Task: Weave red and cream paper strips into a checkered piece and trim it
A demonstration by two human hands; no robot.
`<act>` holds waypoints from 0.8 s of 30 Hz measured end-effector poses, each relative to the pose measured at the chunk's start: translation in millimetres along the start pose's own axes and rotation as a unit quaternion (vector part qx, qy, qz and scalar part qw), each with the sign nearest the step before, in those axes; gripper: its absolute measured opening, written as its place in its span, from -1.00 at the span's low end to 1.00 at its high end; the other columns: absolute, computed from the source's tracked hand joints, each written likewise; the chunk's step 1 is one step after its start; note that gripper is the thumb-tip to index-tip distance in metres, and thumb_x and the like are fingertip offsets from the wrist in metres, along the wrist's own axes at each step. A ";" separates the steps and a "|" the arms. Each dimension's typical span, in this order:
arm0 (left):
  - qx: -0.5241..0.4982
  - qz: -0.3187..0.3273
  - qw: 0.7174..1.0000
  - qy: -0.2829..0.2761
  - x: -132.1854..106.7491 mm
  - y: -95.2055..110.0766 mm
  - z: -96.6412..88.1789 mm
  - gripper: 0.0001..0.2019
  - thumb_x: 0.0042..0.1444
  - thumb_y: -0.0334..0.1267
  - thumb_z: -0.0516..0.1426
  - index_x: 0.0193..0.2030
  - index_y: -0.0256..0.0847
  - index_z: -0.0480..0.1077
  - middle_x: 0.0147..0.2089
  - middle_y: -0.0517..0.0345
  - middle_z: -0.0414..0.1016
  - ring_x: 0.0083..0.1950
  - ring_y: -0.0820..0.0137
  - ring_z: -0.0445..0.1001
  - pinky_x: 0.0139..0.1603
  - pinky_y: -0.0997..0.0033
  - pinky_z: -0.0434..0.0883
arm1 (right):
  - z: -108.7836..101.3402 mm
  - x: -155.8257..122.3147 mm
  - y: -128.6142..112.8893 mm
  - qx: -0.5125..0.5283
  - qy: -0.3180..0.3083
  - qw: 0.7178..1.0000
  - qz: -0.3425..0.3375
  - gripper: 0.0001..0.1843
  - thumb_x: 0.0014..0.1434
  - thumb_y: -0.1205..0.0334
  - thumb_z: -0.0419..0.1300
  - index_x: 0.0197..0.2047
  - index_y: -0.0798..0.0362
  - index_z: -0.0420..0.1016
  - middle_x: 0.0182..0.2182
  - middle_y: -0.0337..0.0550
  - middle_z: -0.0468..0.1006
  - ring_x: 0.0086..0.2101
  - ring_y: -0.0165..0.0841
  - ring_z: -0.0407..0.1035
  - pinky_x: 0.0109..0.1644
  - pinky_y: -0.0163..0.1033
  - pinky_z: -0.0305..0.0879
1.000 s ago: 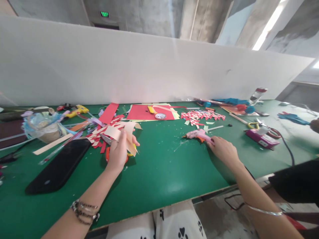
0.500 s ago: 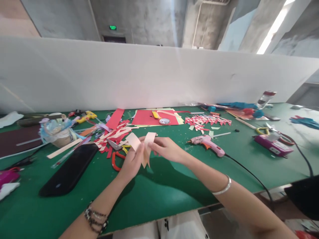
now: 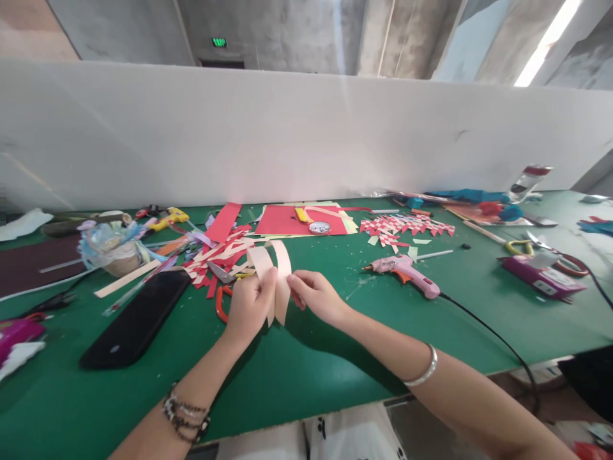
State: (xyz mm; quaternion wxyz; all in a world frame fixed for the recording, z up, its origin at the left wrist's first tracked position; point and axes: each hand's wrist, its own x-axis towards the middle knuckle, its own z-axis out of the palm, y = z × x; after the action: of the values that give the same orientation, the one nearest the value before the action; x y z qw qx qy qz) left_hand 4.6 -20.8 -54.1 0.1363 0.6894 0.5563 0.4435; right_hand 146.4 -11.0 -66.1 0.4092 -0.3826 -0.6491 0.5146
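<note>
My left hand pinches pale cream paper strips between thumb and fingers. The strips bend into curved loops at the top, and their pointed ends hang below the thumb. My right hand is closed at the right edge of the same strips, thumb against curled fingers. Just behind my left hand lie red-handled scissors, partly covered by it. A heap of red and cream paper strips spreads beyond them. To the right rests a pink glue gun with its cord trailing off.
A black tray-like object lies at left, near a decorated pot. Red paper sheets carry a yellow cutter. Checkered woven paper lies behind the glue gun. A purple box is at right; a white partition stands behind.
The strips have turned and now arch upward into loops. My right hand has shifted from the strip's upper part to its lower right edge. The camera view has moved slightly.
</note>
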 end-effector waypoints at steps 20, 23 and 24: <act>-0.023 -0.041 0.998 -0.046 0.3 -3.0 6.1 -0.54 0.09 0.02 -0.04 -0.73 -0.20 0.11 -0.74 0.28 0.07 -0.64 0.50 0.11 -0.63 0.49 0.05 | 1.0 -3.7 -0.1 -0.002 0.015 1.000 0.010 -0.52 0.18 0.03 -0.03 -0.69 0.08 0.18 -0.76 -0.35 0.19 -0.68 -0.57 0.07 -0.57 -0.39 0.01; -0.062 -0.064 0.996 -0.022 2.5 -1.8 3.6 -0.59 0.09 -0.01 -0.02 -0.68 -0.21 0.20 -0.72 0.28 0.13 -0.61 0.49 0.16 -0.60 0.51 0.12 | 0.3 -2.7 0.9 0.021 0.016 1.000 0.016 -0.55 0.17 0.03 -0.03 -0.67 0.07 0.19 -0.77 -0.36 0.19 -0.70 -0.56 0.06 -0.59 -0.39 0.01; -0.083 -0.074 0.994 -0.019 3.6 -1.9 2.9 -0.60 0.08 -0.01 -0.01 -0.64 -0.22 0.25 -0.70 0.28 0.17 -0.60 0.48 0.19 -0.58 0.52 0.15 | 0.1 -2.1 1.5 0.029 0.021 0.999 0.018 -0.55 0.16 0.01 -0.02 -0.66 0.07 0.19 -0.77 -0.36 0.19 -0.70 -0.56 0.06 -0.59 -0.39 0.01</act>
State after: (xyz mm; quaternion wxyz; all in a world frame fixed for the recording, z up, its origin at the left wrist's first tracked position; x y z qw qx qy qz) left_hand 5.6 -16.0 -55.4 0.2362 0.6412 0.5639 0.4638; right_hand 147.1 -12.7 -67.9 0.4242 -0.3934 -0.6182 0.5321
